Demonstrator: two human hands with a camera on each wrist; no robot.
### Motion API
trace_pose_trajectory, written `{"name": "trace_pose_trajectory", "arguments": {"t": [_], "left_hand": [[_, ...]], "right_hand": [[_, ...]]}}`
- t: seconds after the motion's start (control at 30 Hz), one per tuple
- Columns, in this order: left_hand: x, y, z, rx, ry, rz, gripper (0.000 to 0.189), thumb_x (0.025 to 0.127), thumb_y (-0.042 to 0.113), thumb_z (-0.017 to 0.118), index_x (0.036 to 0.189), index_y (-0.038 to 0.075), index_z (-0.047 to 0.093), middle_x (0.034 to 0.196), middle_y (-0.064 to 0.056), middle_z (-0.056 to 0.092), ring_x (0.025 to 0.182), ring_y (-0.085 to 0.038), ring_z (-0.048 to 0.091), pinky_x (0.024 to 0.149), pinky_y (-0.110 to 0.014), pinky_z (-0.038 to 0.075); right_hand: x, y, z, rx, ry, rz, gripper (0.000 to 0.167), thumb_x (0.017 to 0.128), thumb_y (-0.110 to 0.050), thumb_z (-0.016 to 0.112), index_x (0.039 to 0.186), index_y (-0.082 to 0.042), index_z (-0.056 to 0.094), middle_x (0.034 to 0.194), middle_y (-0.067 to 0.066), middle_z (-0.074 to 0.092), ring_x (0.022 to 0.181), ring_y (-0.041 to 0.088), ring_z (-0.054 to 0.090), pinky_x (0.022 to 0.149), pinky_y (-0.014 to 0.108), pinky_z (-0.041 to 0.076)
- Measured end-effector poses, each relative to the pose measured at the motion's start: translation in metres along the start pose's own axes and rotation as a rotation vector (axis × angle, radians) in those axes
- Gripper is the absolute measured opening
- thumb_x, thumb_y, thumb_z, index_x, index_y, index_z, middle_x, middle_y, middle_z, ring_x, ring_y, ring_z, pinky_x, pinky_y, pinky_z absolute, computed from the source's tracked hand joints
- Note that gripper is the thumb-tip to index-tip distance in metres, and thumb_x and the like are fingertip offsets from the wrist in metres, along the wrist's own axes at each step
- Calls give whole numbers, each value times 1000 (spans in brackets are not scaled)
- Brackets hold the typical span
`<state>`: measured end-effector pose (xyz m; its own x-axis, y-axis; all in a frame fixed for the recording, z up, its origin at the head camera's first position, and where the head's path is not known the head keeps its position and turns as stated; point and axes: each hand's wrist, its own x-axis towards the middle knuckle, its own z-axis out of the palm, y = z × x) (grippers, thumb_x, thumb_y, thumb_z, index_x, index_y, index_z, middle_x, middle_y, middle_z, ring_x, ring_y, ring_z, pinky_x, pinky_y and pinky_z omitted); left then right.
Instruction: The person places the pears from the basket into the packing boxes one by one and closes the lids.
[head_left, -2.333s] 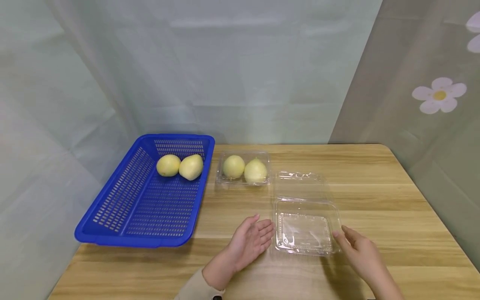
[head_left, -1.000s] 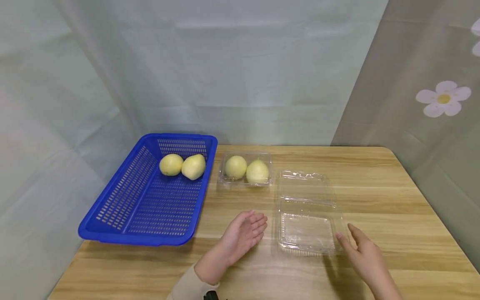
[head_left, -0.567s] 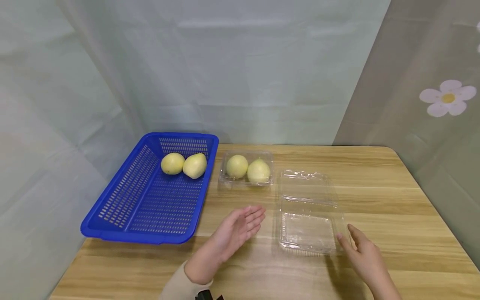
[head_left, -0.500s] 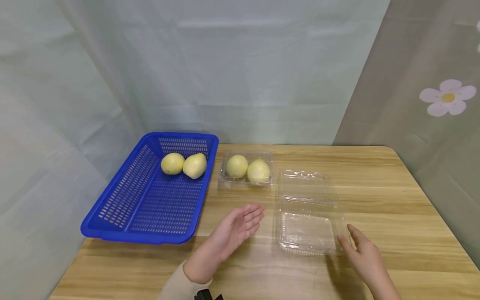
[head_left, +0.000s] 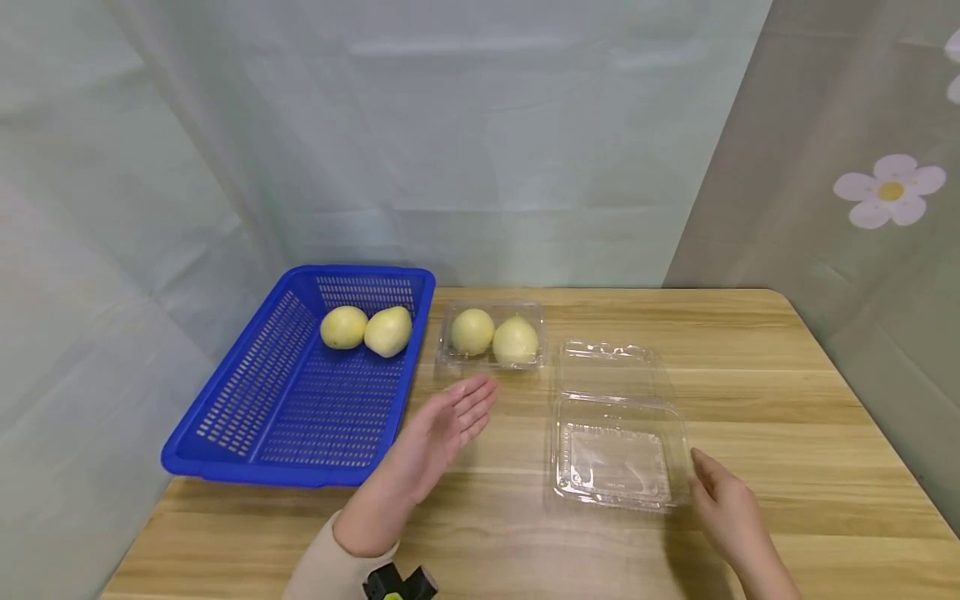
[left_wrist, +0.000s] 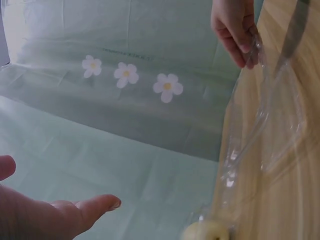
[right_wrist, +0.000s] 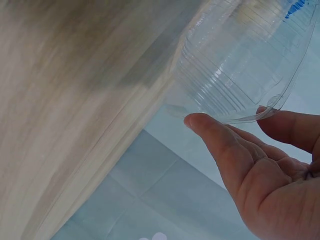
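Note:
A clear plastic clamshell container (head_left: pixel 617 458) stands on the wooden table with its lid folded back, away from me. My right hand (head_left: pixel 731 517) pinches its right rim between thumb and fingers, as the right wrist view (right_wrist: pixel 270 170) also shows. My left hand (head_left: pixel 438 433) hovers between the container and the blue basket (head_left: pixel 330 477), fingers straight, palm turned to the right, holding nothing. In the basket's far end lie two pale yellow pear-like fruits, one rounder (head_left: pixel 344 327) and one tapered (head_left: pixel 388 332). Its inner wall is slotted.
Behind my left hand, a second clear container (head_left: pixel 491 304) holds two similar fruits (head_left: pixel 472 332). A pale curtain (head_left: pixel 487 150) hangs along the table's far side, with a flower print (head_left: pixel 890 191) at right.
My left hand has moved from beside the open container leftward and away from me, towards the basket. My right hand stays at the container's right side, its thumb now against the rim.

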<state>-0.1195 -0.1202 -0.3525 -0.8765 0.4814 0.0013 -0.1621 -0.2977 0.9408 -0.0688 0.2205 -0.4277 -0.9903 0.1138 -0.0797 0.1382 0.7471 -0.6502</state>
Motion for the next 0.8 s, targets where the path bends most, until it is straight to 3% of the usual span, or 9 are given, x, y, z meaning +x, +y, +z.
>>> {"name": "trace_pose_trajectory", "arguments": {"t": [0.23, 0.5, 0.8], "left_hand": [[-8, 15, -5, 54, 113, 84, 59, 99, 21, 26, 145, -13, 15, 153, -28, 21, 143, -36, 20, 117, -45, 15], [-12, 21, -12, 87, 208, 128, 55, 99, 17, 29, 144, -13, 20, 151, -28, 26, 141, -36, 26, 116, -46, 18], [-12, 31, -22, 345, 297, 145, 57, 97, 19, 37, 144, -10, 23, 150, -25, 30, 141, -34, 27, 116, -47, 22]], "right_hand": [[-1, -2, 1, -6, 3, 4, 46, 98, -5, 42, 136, 19, 33, 131, 39, 41, 120, 51, 45, 93, 54, 46], [-1, -2, 3, -11, 6, -2, 47, 96, -3, 43, 136, 19, 32, 131, 40, 40, 115, 52, 49, 89, 51, 49], [-2, -1, 5, -15, 39, -22, 47, 93, -1, 46, 133, 20, 35, 128, 40, 41, 111, 51, 53, 85, 47, 51]]}}
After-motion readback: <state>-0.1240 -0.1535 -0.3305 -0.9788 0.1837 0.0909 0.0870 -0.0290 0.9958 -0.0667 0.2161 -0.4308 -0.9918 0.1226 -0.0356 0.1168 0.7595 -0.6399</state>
